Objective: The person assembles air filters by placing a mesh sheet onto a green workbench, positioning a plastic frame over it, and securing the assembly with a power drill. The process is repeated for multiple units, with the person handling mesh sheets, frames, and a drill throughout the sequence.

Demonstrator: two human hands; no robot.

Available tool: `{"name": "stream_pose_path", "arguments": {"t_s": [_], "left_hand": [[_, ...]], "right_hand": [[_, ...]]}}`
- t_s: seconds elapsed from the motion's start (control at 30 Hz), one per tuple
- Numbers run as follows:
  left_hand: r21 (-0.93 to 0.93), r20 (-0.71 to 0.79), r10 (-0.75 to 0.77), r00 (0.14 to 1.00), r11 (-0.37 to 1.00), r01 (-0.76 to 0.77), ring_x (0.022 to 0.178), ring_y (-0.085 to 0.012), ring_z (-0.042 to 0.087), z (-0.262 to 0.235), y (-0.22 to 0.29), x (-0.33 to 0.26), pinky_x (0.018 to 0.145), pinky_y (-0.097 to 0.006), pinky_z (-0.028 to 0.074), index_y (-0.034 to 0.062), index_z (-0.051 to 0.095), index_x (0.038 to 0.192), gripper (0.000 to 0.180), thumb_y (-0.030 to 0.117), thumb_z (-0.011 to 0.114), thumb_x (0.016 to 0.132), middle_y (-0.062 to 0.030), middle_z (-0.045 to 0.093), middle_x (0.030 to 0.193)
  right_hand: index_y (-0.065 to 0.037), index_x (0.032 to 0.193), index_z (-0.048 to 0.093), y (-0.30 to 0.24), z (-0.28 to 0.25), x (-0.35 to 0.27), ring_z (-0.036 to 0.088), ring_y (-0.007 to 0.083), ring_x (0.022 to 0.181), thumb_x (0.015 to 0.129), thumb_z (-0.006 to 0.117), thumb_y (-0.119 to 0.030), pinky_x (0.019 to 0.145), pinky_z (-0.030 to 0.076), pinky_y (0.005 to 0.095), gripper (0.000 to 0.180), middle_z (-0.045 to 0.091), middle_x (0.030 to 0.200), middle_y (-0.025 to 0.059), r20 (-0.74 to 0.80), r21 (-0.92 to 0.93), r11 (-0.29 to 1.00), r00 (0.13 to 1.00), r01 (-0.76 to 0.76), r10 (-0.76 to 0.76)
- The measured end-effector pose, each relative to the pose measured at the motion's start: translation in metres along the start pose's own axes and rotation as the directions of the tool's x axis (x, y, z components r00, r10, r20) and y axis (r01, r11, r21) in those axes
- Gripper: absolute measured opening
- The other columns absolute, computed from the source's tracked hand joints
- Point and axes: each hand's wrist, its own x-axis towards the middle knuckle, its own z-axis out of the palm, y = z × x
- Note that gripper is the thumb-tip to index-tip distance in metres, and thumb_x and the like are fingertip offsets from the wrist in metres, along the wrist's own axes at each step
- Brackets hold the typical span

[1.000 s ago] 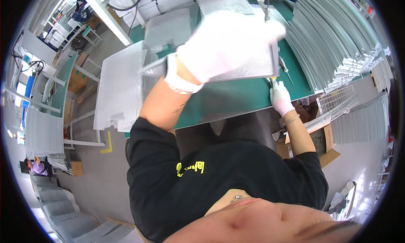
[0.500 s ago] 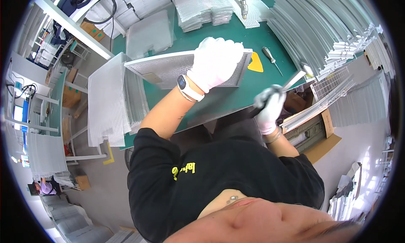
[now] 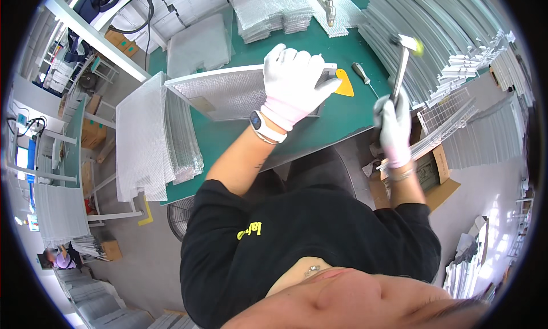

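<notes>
A rectangular metal mesh filter panel (image 3: 228, 92) with a silver frame lies flat on the green worktable (image 3: 319, 129). My left hand (image 3: 294, 83), in a white glove, presses down on the panel's right end. My right hand (image 3: 394, 126), also gloved, is raised beside the table's right edge and grips a small hammer (image 3: 402, 60) by its handle, head up. A yellow scraper (image 3: 344, 83) and a screwdriver (image 3: 362, 75) lie on the table just right of the panel.
Stacks of mesh sheets (image 3: 154, 140) stand at the table's left end and more (image 3: 268, 9) at the back. Long aluminium frame strips (image 3: 434, 32) pile up at the right. A cardboard box (image 3: 425, 169) sits on the floor by my right side.
The panel went from held up in my left hand to lying flat on the table. My right hand took up the hammer and raised it.
</notes>
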Motion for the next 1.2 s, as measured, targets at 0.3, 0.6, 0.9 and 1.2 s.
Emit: {"name": "stream_pose_path", "arguments": {"t_s": [0.3, 0.6, 0.9, 1.2], "left_hand": [[0.033, -0.098, -0.194, 0.976, 0.980, 0.198, 0.070, -0.0237, 0.054, 0.017, 0.015, 0.000, 0.080, -0.042, 0.039, 0.0153, 0.059, 0.067, 0.030, 0.038, 0.079, 0.065, -0.0019, 0.052, 0.069], [0.018, -0.148, -0.177, 0.973, 0.983, 0.182, 0.067, -0.0246, 0.052, 0.023, 0.010, 0.001, 0.074, -0.044, 0.040, 0.0171, 0.059, 0.061, 0.026, 0.037, 0.076, 0.065, -0.0019, 0.051, 0.065], [-0.059, -0.079, -0.110, 0.991, 0.993, 0.105, 0.070, -0.0230, 0.053, 0.019, 0.005, -0.003, 0.077, -0.042, 0.038, 0.0162, 0.062, 0.070, 0.027, 0.036, 0.079, 0.062, -0.0006, 0.051, 0.068], [-0.106, -0.122, -0.069, 0.990, 0.993, 0.056, 0.066, -0.0211, 0.050, 0.021, 0.000, -0.006, 0.077, -0.040, 0.036, 0.0170, 0.065, 0.076, 0.022, 0.029, 0.077, 0.061, 0.0012, 0.049, 0.068]], "right_hand": [[-0.001, 0.154, 0.035, -0.117, -0.057, 0.046, 0.048, 0.0100, 0.065, 0.100, 0.047, 0.000, 0.060, 0.043, 0.0231, 0.056, 0.058, 0.092, 0.0072, 0.238, -0.310, 0.745, 0.807, 0.591, -0.541], [-0.004, 0.148, 0.045, -0.111, -0.059, 0.030, 0.064, 0.0335, 0.080, 0.092, 0.056, 0.000, 0.077, 0.053, 0.0390, 0.058, 0.065, 0.098, 0.0192, 0.423, -0.506, 0.680, 0.839, 0.531, -0.341], [-0.013, 0.151, 0.042, 0.011, -0.036, 0.027, 0.059, 0.0374, 0.124, 0.092, 0.053, -0.007, 0.104, 0.046, 0.0399, 0.061, 0.054, 0.143, 0.0219, 0.440, -0.558, 0.829, 0.861, 0.041, 0.254], [-0.004, 0.142, 0.049, 0.028, 0.022, 0.129, 0.052, 0.0370, 0.123, 0.090, 0.065, -0.013, 0.107, 0.042, 0.0457, 0.055, 0.051, 0.130, 0.0234, 0.271, -0.627, 0.470, 0.740, 0.621, -0.616]]}}
